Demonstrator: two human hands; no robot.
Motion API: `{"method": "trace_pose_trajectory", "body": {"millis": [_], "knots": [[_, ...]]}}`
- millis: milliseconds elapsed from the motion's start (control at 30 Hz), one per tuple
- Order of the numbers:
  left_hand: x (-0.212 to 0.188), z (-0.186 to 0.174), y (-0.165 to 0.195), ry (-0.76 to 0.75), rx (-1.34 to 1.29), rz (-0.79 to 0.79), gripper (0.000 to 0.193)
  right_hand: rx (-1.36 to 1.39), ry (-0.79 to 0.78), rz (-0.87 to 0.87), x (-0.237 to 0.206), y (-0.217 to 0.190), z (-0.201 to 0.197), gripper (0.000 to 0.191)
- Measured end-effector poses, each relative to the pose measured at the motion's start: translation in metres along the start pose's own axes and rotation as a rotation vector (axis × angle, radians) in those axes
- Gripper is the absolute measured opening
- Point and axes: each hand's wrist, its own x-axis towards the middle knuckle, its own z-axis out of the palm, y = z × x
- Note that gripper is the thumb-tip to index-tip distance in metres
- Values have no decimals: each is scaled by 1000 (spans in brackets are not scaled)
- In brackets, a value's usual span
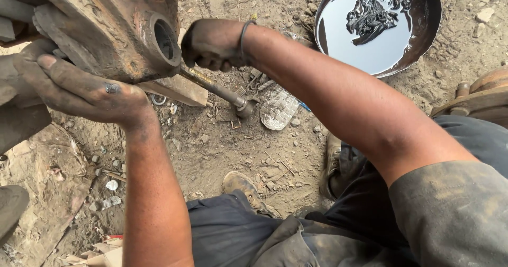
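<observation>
Crouching over dusty ground, the person is bracing a heavy rust-brown cast metal housing point(106, 29) at the far left, with its round bore facing right. The left hand point(79, 89), grimy and spread flat, is pressing against the housing's near underside. The right hand point(211, 44) is closing in a fist around the upper end of a long greasy steel bar point(214, 88), which is running from under the housing down to the right, its knobbed tip hanging just above the dirt ground point(238, 156). A round dark metal pan of black oil point(378, 26) is sitting at the far right, well apart. Judging from the oily grip, the bar could be slipping free, and the housing might be dropping toward the worn shoes point(243, 190) below.
</observation>
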Motion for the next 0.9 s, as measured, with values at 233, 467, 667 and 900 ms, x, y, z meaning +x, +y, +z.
{"method": "trace_pose_trajectory", "body": {"millis": [233, 467, 667, 900], "knots": [[5, -6, 12, -18, -6, 40, 76, 28, 157, 41, 2, 2, -4, 26], [6, -7, 8, -57, 42, -35, 76, 27, 42, -33, 0, 6, -4, 13], [-5, -5, -11, -62, 41, 14, 72, 228, 87, 31, 7, 8, -22, 26], [-6, -18, -5, -25, 277, 41, 79, 89, 11, 27, 4, -2, -10, 18]]}}
